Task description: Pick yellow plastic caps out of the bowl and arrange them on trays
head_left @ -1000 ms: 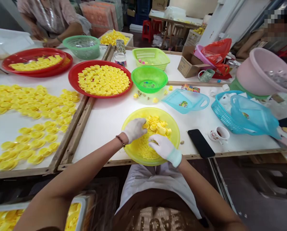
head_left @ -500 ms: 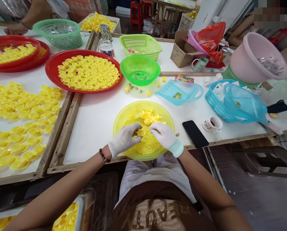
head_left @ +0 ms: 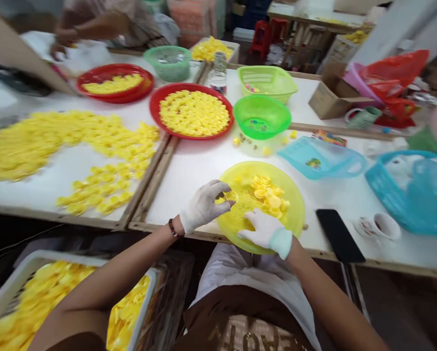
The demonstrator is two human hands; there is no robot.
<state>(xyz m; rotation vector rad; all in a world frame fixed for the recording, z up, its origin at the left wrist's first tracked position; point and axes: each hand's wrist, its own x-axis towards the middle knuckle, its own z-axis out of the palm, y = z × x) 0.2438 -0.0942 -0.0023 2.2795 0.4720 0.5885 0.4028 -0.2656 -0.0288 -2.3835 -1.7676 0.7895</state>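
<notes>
Pinching: yellow piece (head_left: 230, 196), my left grip (head_left: 204, 204)
Right grip (head_left: 264, 229): mine, spread, over yellow bowl (head_left: 296, 214)

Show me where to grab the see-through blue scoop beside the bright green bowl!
Pinch the looped handle of the blue scoop, probably best from the right. The loop sticks out on that side, away from the bright green bowl, and its hole should give fingers room.
</notes>
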